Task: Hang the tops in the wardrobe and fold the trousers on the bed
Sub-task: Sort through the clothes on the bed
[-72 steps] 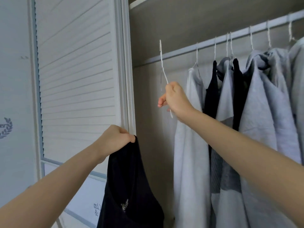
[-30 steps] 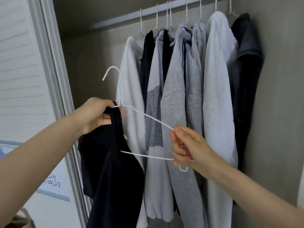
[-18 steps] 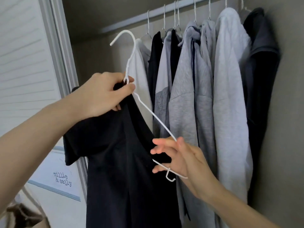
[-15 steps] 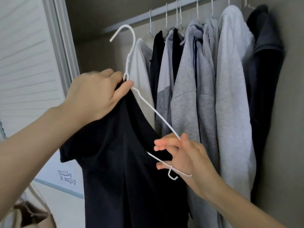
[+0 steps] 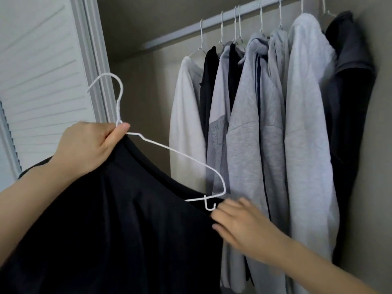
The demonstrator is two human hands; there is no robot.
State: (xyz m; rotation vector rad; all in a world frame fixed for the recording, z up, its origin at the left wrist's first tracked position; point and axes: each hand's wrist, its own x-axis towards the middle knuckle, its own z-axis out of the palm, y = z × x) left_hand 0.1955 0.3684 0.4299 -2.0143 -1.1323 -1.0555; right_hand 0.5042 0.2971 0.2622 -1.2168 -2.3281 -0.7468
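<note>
Far left we see the white louvred wardrobe door, its frame running down behind the hanger hook. Our left hand pinches the neck of the white wire hanger together with the collar of the black top, thumb curled over both. The hook stands free in the air, off the rail. The top drapes over the hanger's left half; its right arm and small lower notch are bare. Just under that notch our right hand lies against the black cloth, fingers fairly straight; blur hides whether they pinch it, so we cannot tell its grip.

Behind and to the right, the white rail carries eight garments, packed touching: one white, two black, four grey and one dark charcoal against the side wall. A bare stretch of rail lies between the door frame and the white garment.
</note>
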